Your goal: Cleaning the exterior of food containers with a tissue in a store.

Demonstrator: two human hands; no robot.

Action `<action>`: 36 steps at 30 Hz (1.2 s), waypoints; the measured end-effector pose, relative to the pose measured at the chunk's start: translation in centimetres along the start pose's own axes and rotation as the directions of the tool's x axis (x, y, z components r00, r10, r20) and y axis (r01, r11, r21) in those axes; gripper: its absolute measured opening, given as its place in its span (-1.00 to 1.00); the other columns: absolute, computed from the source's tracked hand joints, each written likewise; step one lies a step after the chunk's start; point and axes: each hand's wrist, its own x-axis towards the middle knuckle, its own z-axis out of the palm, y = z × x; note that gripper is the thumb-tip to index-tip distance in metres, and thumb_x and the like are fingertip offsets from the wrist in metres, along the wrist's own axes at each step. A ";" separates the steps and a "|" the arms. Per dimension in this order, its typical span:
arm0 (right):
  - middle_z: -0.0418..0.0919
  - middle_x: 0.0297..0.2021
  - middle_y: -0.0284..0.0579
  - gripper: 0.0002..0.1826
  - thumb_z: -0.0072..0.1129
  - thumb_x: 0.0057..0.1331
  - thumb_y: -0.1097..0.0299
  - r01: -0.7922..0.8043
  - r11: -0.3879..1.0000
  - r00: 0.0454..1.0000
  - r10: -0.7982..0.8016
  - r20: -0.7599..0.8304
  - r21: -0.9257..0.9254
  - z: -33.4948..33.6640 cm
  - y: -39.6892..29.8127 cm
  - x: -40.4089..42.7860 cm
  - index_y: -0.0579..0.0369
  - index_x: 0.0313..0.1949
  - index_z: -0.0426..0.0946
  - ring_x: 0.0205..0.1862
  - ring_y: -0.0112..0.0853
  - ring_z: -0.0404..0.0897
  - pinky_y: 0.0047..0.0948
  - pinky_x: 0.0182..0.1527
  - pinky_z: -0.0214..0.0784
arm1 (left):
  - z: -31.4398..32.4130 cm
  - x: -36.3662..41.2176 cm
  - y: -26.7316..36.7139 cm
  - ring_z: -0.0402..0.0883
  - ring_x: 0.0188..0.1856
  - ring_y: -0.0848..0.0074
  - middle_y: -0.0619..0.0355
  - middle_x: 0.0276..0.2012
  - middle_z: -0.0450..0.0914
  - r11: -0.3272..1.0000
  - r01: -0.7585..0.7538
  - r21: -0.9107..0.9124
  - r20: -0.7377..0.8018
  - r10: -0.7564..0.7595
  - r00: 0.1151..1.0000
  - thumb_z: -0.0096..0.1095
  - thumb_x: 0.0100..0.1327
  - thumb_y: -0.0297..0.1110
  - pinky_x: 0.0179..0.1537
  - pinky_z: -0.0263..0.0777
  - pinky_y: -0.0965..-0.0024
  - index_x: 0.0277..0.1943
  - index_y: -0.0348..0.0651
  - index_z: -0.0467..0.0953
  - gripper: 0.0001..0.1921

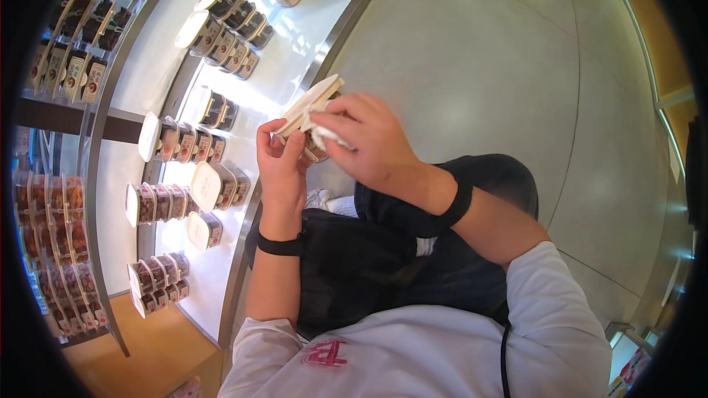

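Note:
My left hand (283, 155) grips a clear plastic tub with a cream lid (312, 100), tilted over my lap at the shelf's edge. Fingers and thumb hold it near the lid's lower end. In my right hand (368, 135) is a crumpled white cloth or tissue (327, 137), pressed against the tub's side just under the lid. Much of the tub's body and its contents are hidden behind the cloth and both hands.
To my left, a lit white shelf (293, 50) with a metal front edge carries stacks of lidded tubs (193, 143). A lone tub (204, 230) stands nearer me. Above is an upper shelf (105, 116) with more tubs. Grey floor (470, 77) lies beyond my knees.

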 end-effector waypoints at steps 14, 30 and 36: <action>0.54 -0.28 -0.12 -0.71 0.25 0.12 0.44 -0.112 0.990 0.993 0.110 0.035 0.087 -0.2 1.2 0.4 0.13 -0.12 0.65 -0.22 -0.17 0.55 -0.18 -0.18 0.40 | -0.1 0.1 0.0 0.57 -0.06 0.52 0.12 -0.03 0.50 0.999 -0.032 0.028 -0.026 0.033 0.999 0.32 0.32 -0.43 -0.25 0.54 0.51 0.09 -0.10 0.30 -0.62; 0.54 -0.21 -0.10 -0.68 0.24 0.13 0.51 -0.214 0.974 0.977 0.213 0.021 0.077 -0.2 1.6 -0.1 0.16 -0.08 0.62 -0.20 -0.16 0.55 -0.25 -0.10 0.40 | 0.1 0.0 0.3 0.58 0.00 0.45 0.07 0.03 0.53 0.996 -0.078 -0.040 -0.033 0.077 0.996 0.27 0.38 -0.34 -0.12 0.55 0.37 0.16 -0.08 0.28 -0.61; 0.54 -0.24 -0.12 -0.72 0.20 0.20 0.49 -0.079 0.991 0.997 0.077 0.023 0.109 -0.7 0.9 0.6 0.20 -0.07 0.61 -0.20 -0.25 0.55 -0.36 -0.11 0.38 | 0.0 -0.2 0.8 0.51 0.18 0.31 0.01 0.21 0.44 0.987 -0.104 -0.123 0.020 0.107 0.994 0.17 0.43 -0.20 0.11 0.50 0.20 0.35 -0.03 0.20 -0.49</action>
